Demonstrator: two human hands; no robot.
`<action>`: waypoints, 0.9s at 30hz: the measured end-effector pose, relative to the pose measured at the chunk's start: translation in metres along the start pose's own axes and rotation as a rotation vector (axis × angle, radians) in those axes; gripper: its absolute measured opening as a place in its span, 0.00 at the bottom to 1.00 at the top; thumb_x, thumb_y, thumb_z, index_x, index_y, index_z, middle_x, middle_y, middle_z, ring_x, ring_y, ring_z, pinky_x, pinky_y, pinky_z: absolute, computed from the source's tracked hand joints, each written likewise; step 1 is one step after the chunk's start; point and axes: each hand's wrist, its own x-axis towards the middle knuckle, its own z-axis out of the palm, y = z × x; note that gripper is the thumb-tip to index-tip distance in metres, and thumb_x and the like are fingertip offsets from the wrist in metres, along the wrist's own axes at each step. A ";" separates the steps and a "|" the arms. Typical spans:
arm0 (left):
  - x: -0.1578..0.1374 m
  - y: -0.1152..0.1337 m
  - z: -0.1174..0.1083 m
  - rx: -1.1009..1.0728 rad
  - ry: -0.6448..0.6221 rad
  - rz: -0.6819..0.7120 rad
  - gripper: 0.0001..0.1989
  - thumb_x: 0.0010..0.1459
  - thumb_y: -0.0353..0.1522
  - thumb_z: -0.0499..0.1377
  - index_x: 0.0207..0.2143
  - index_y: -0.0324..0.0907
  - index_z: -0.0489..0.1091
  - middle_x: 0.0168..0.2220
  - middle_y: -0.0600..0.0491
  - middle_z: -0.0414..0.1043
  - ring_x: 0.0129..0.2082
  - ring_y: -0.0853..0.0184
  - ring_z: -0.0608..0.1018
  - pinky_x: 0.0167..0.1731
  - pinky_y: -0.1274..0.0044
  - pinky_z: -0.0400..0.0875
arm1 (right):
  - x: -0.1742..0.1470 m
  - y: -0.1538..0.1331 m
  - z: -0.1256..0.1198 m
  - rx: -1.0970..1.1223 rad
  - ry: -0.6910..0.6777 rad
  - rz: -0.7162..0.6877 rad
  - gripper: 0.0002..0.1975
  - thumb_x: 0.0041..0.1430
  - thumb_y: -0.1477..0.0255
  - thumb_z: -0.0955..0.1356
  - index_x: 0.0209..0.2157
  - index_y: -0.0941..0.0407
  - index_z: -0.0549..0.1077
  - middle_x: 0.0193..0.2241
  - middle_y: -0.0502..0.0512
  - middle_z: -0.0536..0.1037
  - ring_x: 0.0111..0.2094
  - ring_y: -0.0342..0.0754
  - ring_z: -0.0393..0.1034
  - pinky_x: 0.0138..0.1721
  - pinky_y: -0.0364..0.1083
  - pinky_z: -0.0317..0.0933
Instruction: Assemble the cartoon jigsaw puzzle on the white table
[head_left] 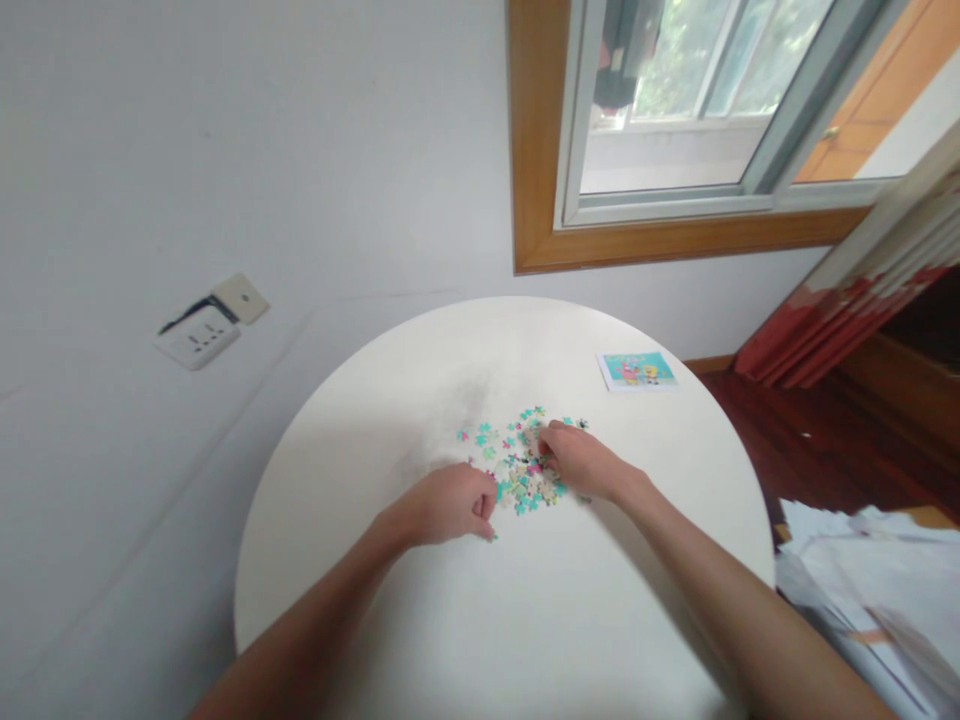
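Note:
Small jigsaw pieces [521, 485] in teal, pink, yellow and beige lie loose in a cluster on the round white table [525, 620]. At the cluster's left edge is my left hand [450, 503], its fingers curled in and its thumb pointing down. One small greenish jigsaw piece [493, 538] shows at that thumb's tip; whether anything is inside the curled fingers is hidden. On the right side of the cluster, my right hand [581, 458] reaches in with fingers and thumb closed together at a jigsaw piece, which the fingers mostly cover.
A picture card [639, 371] with cartoon figures on teal lies toward the table's back right. The table's far edge is close to the white wall and the wood-framed window [675, 235]. Stacked papers [877, 590] are right of the table, below a red and white curtain [825, 320].

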 end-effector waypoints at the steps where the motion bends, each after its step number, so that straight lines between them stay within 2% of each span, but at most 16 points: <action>1: 0.001 0.000 0.001 0.020 0.054 0.011 0.08 0.49 0.35 0.67 0.27 0.42 0.72 0.25 0.58 0.72 0.26 0.70 0.72 0.27 0.79 0.58 | 0.000 0.000 -0.001 0.020 0.011 -0.003 0.06 0.51 0.79 0.67 0.33 0.57 0.71 0.36 0.56 0.75 0.33 0.45 0.67 0.33 0.42 0.53; 4: 0.007 -0.003 0.003 0.086 0.249 0.053 0.07 0.52 0.33 0.65 0.35 0.43 0.73 0.33 0.56 0.73 0.36 0.66 0.74 0.36 0.78 0.62 | 0.001 0.003 -0.006 0.106 0.016 -0.002 0.04 0.50 0.79 0.68 0.29 0.57 0.71 0.30 0.52 0.75 0.30 0.43 0.65 0.30 0.42 0.51; 6: 0.011 -0.005 0.005 0.114 0.305 0.070 0.07 0.53 0.32 0.64 0.37 0.43 0.73 0.36 0.54 0.73 0.40 0.64 0.73 0.40 0.76 0.62 | 0.000 0.008 -0.012 0.190 0.026 0.007 0.03 0.51 0.78 0.68 0.29 0.56 0.72 0.26 0.50 0.75 0.28 0.43 0.65 0.30 0.41 0.52; 10: 0.014 -0.006 0.007 0.125 0.275 0.088 0.05 0.55 0.32 0.63 0.35 0.43 0.74 0.38 0.52 0.73 0.42 0.62 0.73 0.42 0.76 0.62 | -0.012 0.028 -0.029 0.319 0.006 0.055 0.03 0.51 0.77 0.68 0.29 0.57 0.75 0.26 0.51 0.77 0.29 0.43 0.69 0.31 0.41 0.56; 14: 0.012 -0.008 0.001 0.055 0.240 0.105 0.04 0.57 0.31 0.60 0.31 0.41 0.75 0.33 0.53 0.74 0.38 0.65 0.74 0.40 0.77 0.62 | -0.024 0.042 -0.040 0.287 -0.203 0.160 0.07 0.46 0.80 0.67 0.28 0.58 0.77 0.24 0.52 0.78 0.26 0.44 0.70 0.27 0.41 0.57; 16: 0.007 -0.011 -0.004 -0.011 0.176 0.129 0.08 0.58 0.32 0.58 0.29 0.41 0.76 0.31 0.53 0.75 0.35 0.67 0.74 0.37 0.78 0.62 | -0.026 0.041 -0.039 0.254 -0.315 0.197 0.07 0.45 0.80 0.68 0.28 0.58 0.77 0.23 0.52 0.78 0.25 0.45 0.70 0.25 0.41 0.56; 18: 0.001 -0.012 -0.009 -0.054 0.100 0.118 0.09 0.57 0.32 0.57 0.28 0.41 0.77 0.28 0.55 0.75 0.29 0.69 0.73 0.31 0.79 0.60 | -0.025 0.035 -0.037 0.179 -0.362 0.229 0.06 0.44 0.79 0.69 0.27 0.57 0.77 0.22 0.53 0.78 0.24 0.46 0.71 0.24 0.41 0.55; 22: -0.009 -0.012 -0.013 0.040 0.074 -0.053 0.09 0.50 0.32 0.58 0.21 0.40 0.74 0.18 0.57 0.68 0.21 0.71 0.67 0.23 0.78 0.52 | -0.024 0.023 -0.034 -0.056 -0.257 0.289 0.06 0.42 0.75 0.73 0.27 0.56 0.76 0.28 0.56 0.79 0.28 0.49 0.72 0.26 0.43 0.54; 24: -0.012 -0.011 -0.013 0.071 0.053 -0.122 0.07 0.47 0.31 0.60 0.19 0.40 0.73 0.18 0.57 0.67 0.21 0.71 0.67 0.23 0.78 0.51 | -0.024 0.018 -0.034 -0.113 -0.230 0.295 0.06 0.43 0.76 0.73 0.27 0.56 0.76 0.29 0.57 0.79 0.29 0.50 0.72 0.26 0.44 0.52; 27: -0.012 -0.008 -0.014 0.142 0.069 -0.206 0.06 0.45 0.33 0.63 0.20 0.41 0.72 0.21 0.56 0.70 0.23 0.69 0.69 0.23 0.78 0.52 | -0.021 0.012 -0.033 -0.096 -0.165 0.230 0.07 0.46 0.75 0.72 0.31 0.54 0.76 0.32 0.55 0.80 0.32 0.49 0.72 0.27 0.43 0.51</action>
